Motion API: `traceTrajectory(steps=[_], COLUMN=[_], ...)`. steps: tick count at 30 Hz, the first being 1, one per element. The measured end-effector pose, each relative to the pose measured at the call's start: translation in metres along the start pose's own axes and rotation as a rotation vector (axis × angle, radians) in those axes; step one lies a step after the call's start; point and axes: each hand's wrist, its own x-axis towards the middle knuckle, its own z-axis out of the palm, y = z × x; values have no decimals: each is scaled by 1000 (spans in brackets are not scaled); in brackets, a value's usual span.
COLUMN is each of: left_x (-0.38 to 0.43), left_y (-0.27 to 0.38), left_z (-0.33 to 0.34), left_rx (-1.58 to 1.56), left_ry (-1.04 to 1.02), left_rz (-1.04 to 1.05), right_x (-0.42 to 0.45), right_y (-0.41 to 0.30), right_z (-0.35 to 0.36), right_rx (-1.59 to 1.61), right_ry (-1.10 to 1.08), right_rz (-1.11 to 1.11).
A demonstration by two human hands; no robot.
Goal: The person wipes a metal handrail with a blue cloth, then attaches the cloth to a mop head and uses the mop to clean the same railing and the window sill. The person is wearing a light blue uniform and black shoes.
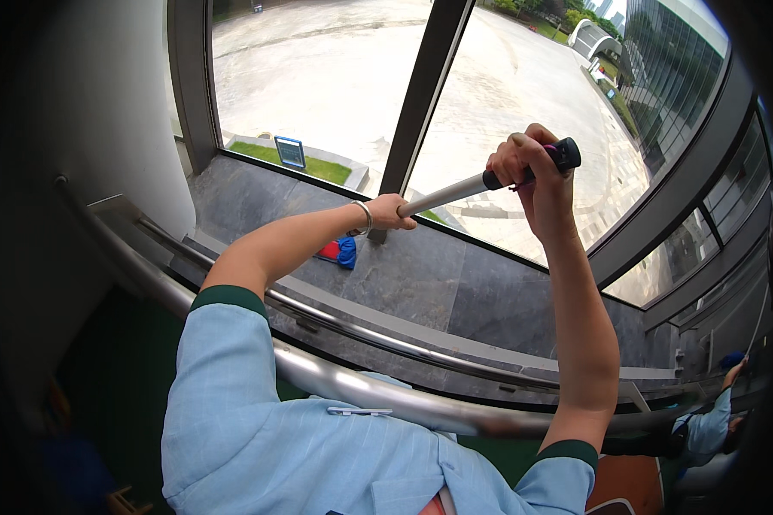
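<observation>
My right hand [531,161], raised in front of the window, is wrapped around the black grip [571,153] of a silver metal pole [448,196]. Lower along the same pole, my left hand [388,212] holds the shaft, a metal bangle [365,217] around that wrist. The pole slants down leftward and disappears behind my left hand. Beneath my left forearm, a red and blue cloth-like head [343,252] lies on the grey stone ledge [419,277]. My arm hides part of it, and I cannot tell how it joins the pole.
A thick metal handrail [361,386] crosses before my body, with a thinner rail [386,342] beyond it. Large window panes [322,77] rise behind the ledge, split by a dark mullion [428,90]. At far right, another person [708,421] holds a pole.
</observation>
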Motion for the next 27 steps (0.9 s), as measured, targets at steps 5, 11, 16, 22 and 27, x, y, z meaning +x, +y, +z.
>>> traceTrajectory(steps=[5,11,16,22,27], left_x=[-1,22,52,85,109], left_y=[27,117,185,245,279], left_z=[47,98,123,118,115], left_rx=[-160,-83,-141,-97,-56], left_ry=[-9,-76,-68,-36,31], left_rz=[-92,109,184,178,188], right_x=[-21,-63,-91,-114,-128], right_y=[-50,-109,-137,-191,-215], right_z=[-6,-38,-70,-124,-155], right_rx=[-132,-130,-243,-501,-541], right_ry=[-52,-3,27,-216,-299], right_rz=[3,-162,-330,-419,-477])
